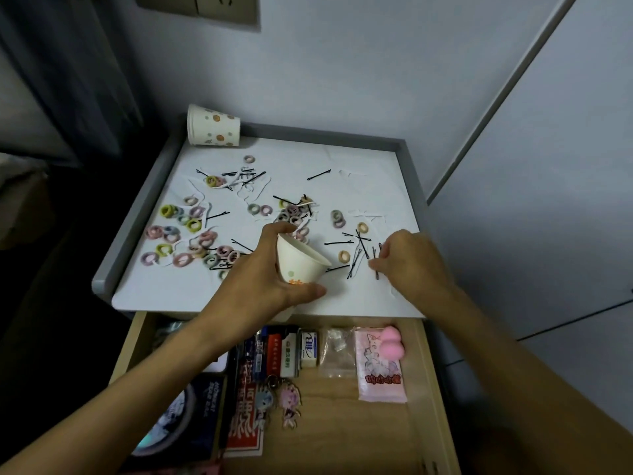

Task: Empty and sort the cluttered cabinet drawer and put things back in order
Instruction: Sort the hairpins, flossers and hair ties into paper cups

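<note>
Left hand (270, 269) wrapped round a tilted paper cup (303, 260), right hand (411, 262) just beside it, pinching black hairpins (376, 273) on the desk (342, 159)

a pale socket plate (205, 10) at the top edge, a dark curtain (68, 70) down the left side

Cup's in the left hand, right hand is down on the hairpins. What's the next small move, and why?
Probably lift the hairpins pinched by the right hand and drop them into the paper cup, which the left hand holds tilted just beside them. More pins lie loose on the white top, so the sorting seems unfinished.
</note>
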### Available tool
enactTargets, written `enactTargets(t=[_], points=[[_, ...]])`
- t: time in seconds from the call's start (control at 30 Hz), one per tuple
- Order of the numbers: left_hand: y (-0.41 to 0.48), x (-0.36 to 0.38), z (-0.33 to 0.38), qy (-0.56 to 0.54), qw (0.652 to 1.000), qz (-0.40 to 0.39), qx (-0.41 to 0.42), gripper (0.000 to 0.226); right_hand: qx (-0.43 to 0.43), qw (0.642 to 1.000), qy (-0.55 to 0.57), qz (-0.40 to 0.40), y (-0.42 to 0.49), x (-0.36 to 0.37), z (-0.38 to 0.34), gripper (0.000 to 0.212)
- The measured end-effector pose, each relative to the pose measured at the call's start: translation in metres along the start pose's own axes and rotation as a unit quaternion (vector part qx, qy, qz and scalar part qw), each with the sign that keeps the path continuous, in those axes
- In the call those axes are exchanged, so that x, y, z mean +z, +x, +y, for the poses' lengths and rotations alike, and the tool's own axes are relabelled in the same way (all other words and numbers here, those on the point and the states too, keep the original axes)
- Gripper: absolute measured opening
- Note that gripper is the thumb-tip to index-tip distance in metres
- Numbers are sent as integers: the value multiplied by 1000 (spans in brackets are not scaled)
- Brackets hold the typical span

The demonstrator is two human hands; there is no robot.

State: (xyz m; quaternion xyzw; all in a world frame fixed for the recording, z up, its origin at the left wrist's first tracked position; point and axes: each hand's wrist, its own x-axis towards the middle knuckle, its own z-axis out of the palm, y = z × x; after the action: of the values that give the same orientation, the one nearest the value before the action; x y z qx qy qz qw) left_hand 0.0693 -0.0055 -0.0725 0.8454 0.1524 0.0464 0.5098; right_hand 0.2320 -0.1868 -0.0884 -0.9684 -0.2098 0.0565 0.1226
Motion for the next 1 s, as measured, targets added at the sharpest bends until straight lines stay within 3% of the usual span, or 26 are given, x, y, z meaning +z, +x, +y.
enactTargets(t=[0.43,0.7,0.8,0.9,1.0], points=[[-6,-7,0,-18,1000,0,-7,79,56,998,16,0,10,-2,5,35],[-5,-7,1,-18,1000,4,-3,79,39,999,-16,24,4,-3,0,16],[-5,-6,2,-19,1000,1,-3,79,23,996,-83,35,-2,-7,-7,13],[-5,-4,2,-23,1000,-5,-7,81,-11,983,-180,40,-10,-5,-20,37],[-4,-2,1,-23,1000,-9,-8,81,-28,982,-186,18,-7,-5,-24,40]])
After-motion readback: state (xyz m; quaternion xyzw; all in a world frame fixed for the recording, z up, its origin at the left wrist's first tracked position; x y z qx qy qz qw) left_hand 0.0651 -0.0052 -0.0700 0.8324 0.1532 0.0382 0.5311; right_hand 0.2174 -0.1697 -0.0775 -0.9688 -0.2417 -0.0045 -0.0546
